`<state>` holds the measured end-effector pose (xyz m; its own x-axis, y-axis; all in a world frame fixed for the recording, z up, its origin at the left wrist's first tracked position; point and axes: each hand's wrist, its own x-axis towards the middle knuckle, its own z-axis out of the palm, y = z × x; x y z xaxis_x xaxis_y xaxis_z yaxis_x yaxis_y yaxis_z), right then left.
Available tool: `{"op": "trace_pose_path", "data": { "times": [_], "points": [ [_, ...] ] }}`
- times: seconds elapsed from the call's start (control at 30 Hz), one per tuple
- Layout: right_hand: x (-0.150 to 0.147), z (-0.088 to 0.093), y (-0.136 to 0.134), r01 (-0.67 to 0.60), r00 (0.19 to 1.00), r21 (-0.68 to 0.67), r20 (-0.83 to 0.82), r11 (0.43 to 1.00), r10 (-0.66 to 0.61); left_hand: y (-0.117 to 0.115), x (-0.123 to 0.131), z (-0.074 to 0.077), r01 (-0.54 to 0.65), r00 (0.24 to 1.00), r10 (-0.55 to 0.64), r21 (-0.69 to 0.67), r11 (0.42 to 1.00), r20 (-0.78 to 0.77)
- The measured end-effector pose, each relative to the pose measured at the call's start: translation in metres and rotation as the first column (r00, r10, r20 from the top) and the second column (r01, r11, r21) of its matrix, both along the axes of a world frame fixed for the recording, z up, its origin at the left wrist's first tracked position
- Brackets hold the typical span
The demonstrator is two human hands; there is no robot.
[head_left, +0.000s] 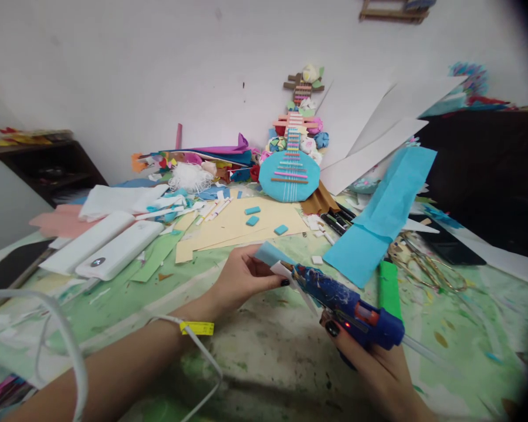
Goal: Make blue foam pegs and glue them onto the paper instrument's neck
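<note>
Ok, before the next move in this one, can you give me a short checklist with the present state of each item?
1. Glue gun gripped by the right hand: ok.
2. Red light on the gun lit: ok.
3. Clear glue stick in the gun, its end sticking out at the back: ok.
4. Blue piece held in the left hand: ok.
5. Left thumb well away from the nozzle: not ok, very close.
6. Nozzle hot enough: cannot tell.
</note>
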<state>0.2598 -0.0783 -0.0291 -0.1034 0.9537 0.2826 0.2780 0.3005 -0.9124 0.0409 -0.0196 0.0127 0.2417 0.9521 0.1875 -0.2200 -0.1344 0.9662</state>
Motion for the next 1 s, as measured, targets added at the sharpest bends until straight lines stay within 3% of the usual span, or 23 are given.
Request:
{"op": "trace_pose_path", "data": {
  "times": [0.17,0.27,0.53,1.0],
  "points": [
    [0.010,-0.008,0.007,-0.025,0.989,0.094,0.149,0.995,0.011,0.001,-0.001,-0.001,-0.005,1.000,0.005,0.011,1.000,0.012],
    [0.011,-0.004,0.010,-0.043,0.982,0.158,0.191,0.987,0.012,0.001,-0.001,-0.001,-0.001,1.000,0.000,0.026,1.000,0.030],
    [-0.012,0.034,0.008,-0.118,0.991,0.219,0.088,0.969,0.101,0.000,-0.002,-0.003,0.003,0.999,-0.004,0.027,1.000,0.052],
    [-0.014,0.034,0.006,-0.018,0.999,0.151,0.044,0.988,0.012,0.001,-0.004,0.000,-0.041,0.997,0.038,0.055,0.998,0.063]
  ]
}}
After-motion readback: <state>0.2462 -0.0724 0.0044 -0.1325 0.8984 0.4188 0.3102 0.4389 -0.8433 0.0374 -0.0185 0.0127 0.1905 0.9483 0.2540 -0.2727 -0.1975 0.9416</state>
